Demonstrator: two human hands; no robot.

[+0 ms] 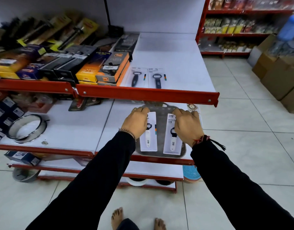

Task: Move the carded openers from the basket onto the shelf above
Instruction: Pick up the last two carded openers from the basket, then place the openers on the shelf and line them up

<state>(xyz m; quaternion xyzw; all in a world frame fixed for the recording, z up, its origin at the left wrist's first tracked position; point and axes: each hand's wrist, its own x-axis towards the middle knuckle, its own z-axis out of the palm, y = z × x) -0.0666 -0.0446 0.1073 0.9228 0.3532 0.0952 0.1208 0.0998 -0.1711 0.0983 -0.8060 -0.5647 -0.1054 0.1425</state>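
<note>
A grey plastic basket [161, 127] sits on the lower white shelf, partly under the red lip of the shelf above. Two carded openers with white handles lie in it: a left one [148, 140] and a right one [173, 143]. My left hand [136, 122] rests on the top of the left card, fingers curled over its upper edge. The top of the right card is covered by my right hand [187, 124] in the same way. On the upper shelf [181, 75] two carded openers with dark handles lie side by side, one on the left [137, 77] and one on the right [157, 78].
Stacked boxed kitchen tools [108, 68] fill the upper shelf to the left of the dark openers. The red shelf lip [148, 94] overhangs the basket. A metal ring [27, 128] lies on the lower shelf at left. Cardboard boxes [279, 75] stand on the floor at right.
</note>
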